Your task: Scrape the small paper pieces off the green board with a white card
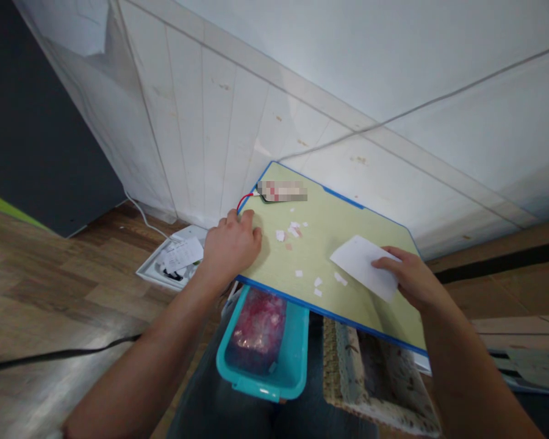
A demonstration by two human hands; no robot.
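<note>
A white piece of paper point(363, 265) is pinched in my right hand point(414, 277), thumb on top, over the right part of a pale yellow board with a blue rim point(370, 222). My left hand point(235, 241) rests at the board's left edge, its fingers loosely bent and apart, with nothing visible in them. Between the two hands lie several small paper scraps point(294, 229), mostly white. More white scraps point(318, 286) are scattered closer to the front edge. A phone-like device point(281, 192), its screen blurred, sits at the back left corner with a red-ended cable beside it.
Below the board's front edge is a turquoise plastic bin point(297, 366) holding a reddish plastic-wrapped bundle point(258, 332). A woven basket with a fabric lining point(343, 366) stands to its right. On the floor at left lies a white box point(149, 268) with papers. A white wall point(238, 122) rises behind.
</note>
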